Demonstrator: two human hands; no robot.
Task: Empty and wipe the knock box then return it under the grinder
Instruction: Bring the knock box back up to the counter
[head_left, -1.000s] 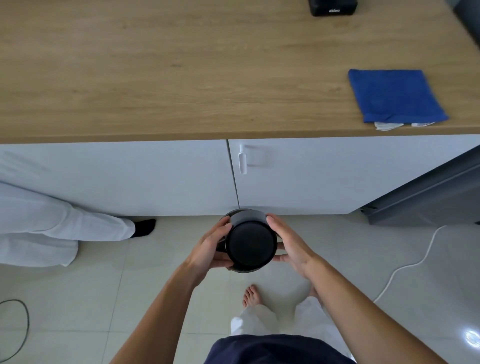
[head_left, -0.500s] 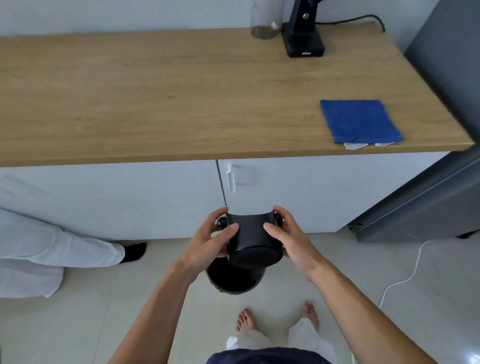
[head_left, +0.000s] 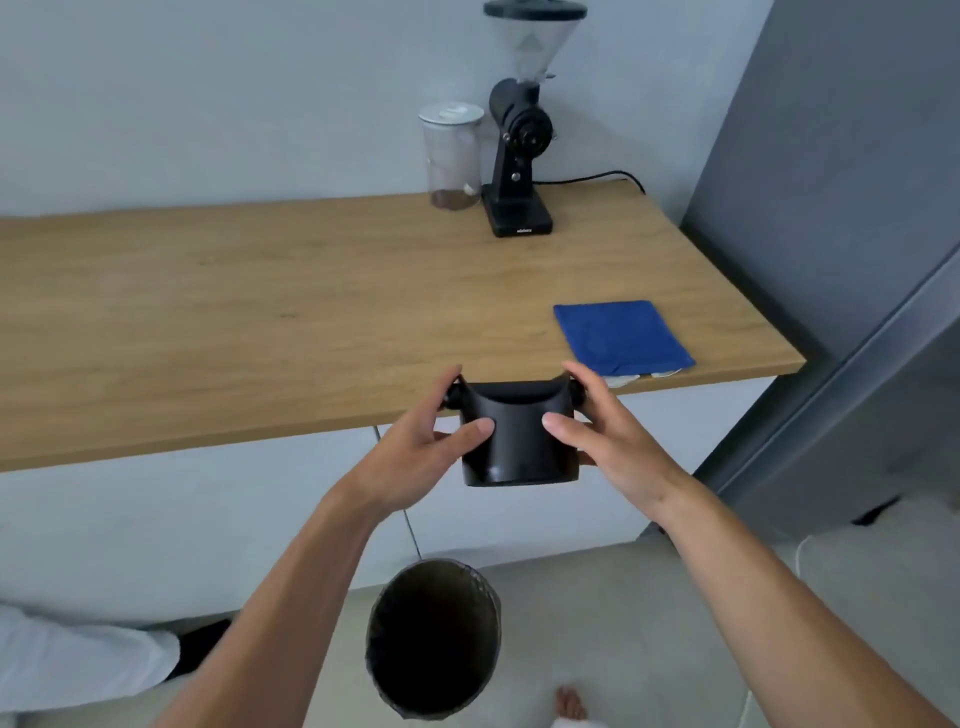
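I hold the black knock box (head_left: 519, 441) upright in the air at the front edge of the wooden counter (head_left: 260, 312). My left hand (head_left: 415, 452) grips its left side and my right hand (head_left: 602, 441) grips its right side, thumbs on its near face. Its bar ends stick out at both sides. The black grinder (head_left: 517, 156) stands at the back of the counter. A folded blue cloth (head_left: 621, 338) lies on the counter just right of my right hand. A dark-lined bin (head_left: 434, 634) stands on the floor below the box.
A clear jar (head_left: 452, 156) with some beans stands left of the grinder. A grey fridge (head_left: 857, 208) bounds the counter's right end. Another person's white trouser leg and black sock (head_left: 104, 660) are at the lower left. White cabinet doors (head_left: 156, 519) are under the counter.
The knock box has turned from mouth-down over the bin to upright and risen to counter height. My view has tilted up, bringing the grinder and jar into sight.
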